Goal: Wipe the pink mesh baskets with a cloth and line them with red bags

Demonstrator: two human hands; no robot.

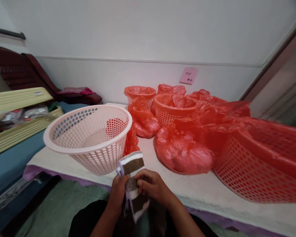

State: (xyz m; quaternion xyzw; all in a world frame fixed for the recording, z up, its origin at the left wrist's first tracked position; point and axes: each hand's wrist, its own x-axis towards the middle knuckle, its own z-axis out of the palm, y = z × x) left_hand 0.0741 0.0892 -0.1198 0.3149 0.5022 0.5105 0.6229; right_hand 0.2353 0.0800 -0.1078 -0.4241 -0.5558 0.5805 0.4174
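Over my lap I have a striped knitted piece point(133, 166) in brown, white and grey, with lilac yarn or edging down its left side. My left hand point(118, 191) is closed on that left edge, thumb on top. From the other side my right hand point(153, 184) pinches the knit near its middle, fingers bent. The lower end hangs toward my knees. Whether it is a sock, glove or other knitted item I cannot tell. Just beyond my hands stands a pale pink plastic basket point(88, 149) with nothing visible inside.
A red plastic bag point(185, 151), knotted or bunched, lies on the white-covered table point(148, 148). At the right is a large red basket point(261, 164); smaller red baskets point(172, 112) stand behind. A pink note point(188, 75) is on the wall. A yellow container point(22, 128) sits left.
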